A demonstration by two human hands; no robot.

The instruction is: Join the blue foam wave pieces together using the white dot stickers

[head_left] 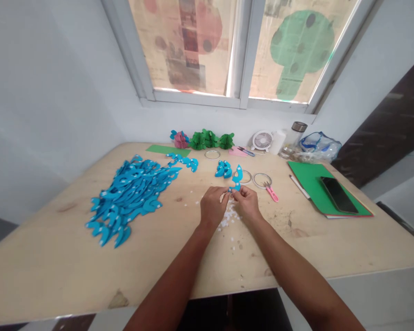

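Note:
A blue paper piece with small white squares on it is pinched between my two hands near the middle of the table. My left hand grips its lower left end with closed fingers. On its lower right edge, the fingers of my right hand are closed too. Small white paper bits lie scattered on the wood below and between my hands. Just beyond them sits a small group of folded blue pieces. A large heap of blue pieces covers the table's left part.
Metal rings and pink snips lie right of my hands. Farther right, a black phone rests on green sheets beside a white pen. Green paper figures, a fan and a bottle line the wall.

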